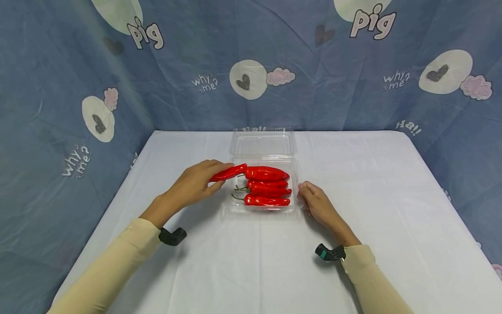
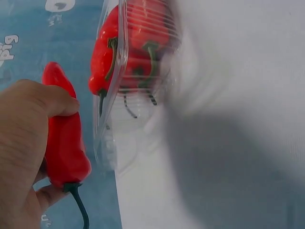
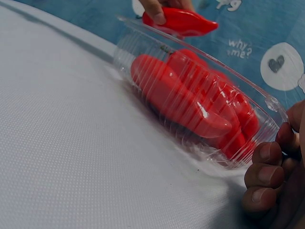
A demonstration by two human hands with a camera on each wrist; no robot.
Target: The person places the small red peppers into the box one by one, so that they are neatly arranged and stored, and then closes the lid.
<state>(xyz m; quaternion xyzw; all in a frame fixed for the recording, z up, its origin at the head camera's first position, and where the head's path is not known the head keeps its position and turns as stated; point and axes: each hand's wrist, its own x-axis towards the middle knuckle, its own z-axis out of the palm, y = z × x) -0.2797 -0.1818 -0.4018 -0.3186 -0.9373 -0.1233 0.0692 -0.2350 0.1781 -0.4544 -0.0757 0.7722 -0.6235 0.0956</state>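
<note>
My left hand (image 1: 199, 181) grips a red chili pepper (image 2: 66, 140) with a green stem, thumb on one side and fingers on the other. In the head view that pepper is over the left edge of a clear plastic clamshell box (image 1: 296, 187). Several more red peppers (image 1: 266, 200) lie side by side in the box, most stems pointing left. The box's lid (image 1: 262, 144) is folded back, away from me. At the right wall, my right hand (image 1: 317, 203) pinches the box's rim (image 3: 271, 102) between thumb and forefinger, its other fingers curled.
The box stands on a white cloth-covered table (image 1: 251, 261), near its far side. A blue printed curtain (image 1: 306, 104) hangs behind and around the table. A dark camera band is on each wrist.
</note>
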